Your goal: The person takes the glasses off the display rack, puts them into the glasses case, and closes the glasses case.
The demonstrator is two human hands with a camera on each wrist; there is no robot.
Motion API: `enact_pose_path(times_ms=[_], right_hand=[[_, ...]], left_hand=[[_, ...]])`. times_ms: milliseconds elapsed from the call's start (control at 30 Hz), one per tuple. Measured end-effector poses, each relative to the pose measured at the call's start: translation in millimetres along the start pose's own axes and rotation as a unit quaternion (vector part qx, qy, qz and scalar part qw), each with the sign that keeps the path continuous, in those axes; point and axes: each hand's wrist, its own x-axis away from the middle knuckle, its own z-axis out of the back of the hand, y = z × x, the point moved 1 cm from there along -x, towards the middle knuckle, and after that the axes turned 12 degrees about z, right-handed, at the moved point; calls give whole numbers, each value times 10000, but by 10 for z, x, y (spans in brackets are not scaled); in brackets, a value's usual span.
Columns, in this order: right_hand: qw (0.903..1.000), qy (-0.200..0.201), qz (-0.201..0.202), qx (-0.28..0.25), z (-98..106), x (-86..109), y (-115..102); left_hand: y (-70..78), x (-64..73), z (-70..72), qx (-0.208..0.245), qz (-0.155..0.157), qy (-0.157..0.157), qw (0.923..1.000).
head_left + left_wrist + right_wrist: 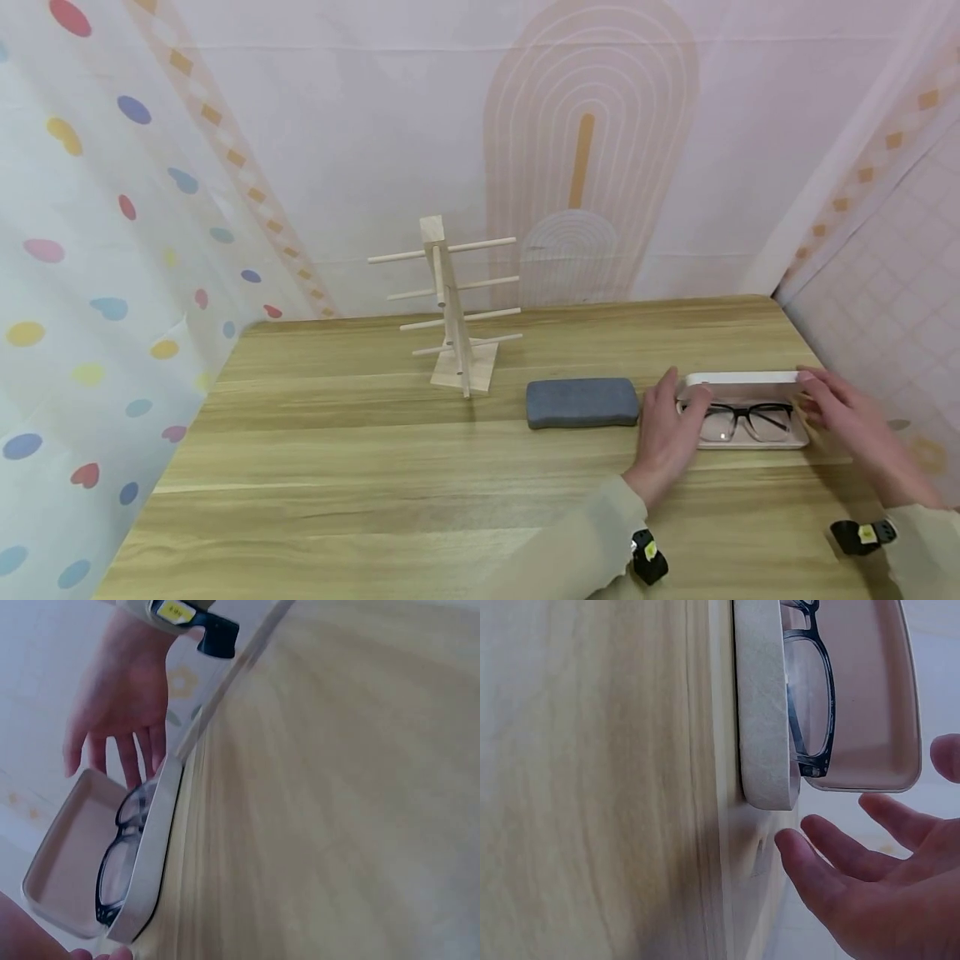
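An eyeglass case point(750, 444), pale outside and pinkish inside, lies with its lid raised on the right of the table. In it rests a pair of black-framed eyeglasses point(750, 417), also plain in the left wrist view. My left hand point(671, 429) is at the case's left end, its thumb by the lid's corner and the glasses' left edge. At the other end is my right hand point(843, 412), with its thumb near the lid's upper right corner. In the right wrist view the right hand's fingers are spread and loosely bent beside the case.
A closed grey-blue eyeglass case point(582, 403) lies just left of my left hand. Farther back stands a wooden rack point(450, 308) with several pegs sticking out sideways. Patterned curtains point(360, 150) hang behind and beside the wooden table point(360, 492).
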Motion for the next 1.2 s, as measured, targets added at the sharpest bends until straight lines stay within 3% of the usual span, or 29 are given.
enact_pose_path(times_ms=[133, 400, 600, 967, 1200], right_hand=[[9998, -2, 122, -174, -29, -23, 5], [9997, -78, 189, -155, -7, -35, 24], [9994, -191, 160, -258, 9, -58, 54], [9987, -424, 182, -226, 9, -95, 51], [9978, -556, 146, -345, 12, -111, 57]], left_hand=[[27, -89, 4, -74, -62, -38, 9999], [77, -134, -59, -101, 431, -169, 9989], [95, -142, -89, 28, 530, -40, 9986], [100, -179, -98, -278, 372, 236, 9986], [88, -188, -77, -437, 219, 210, 9986]])
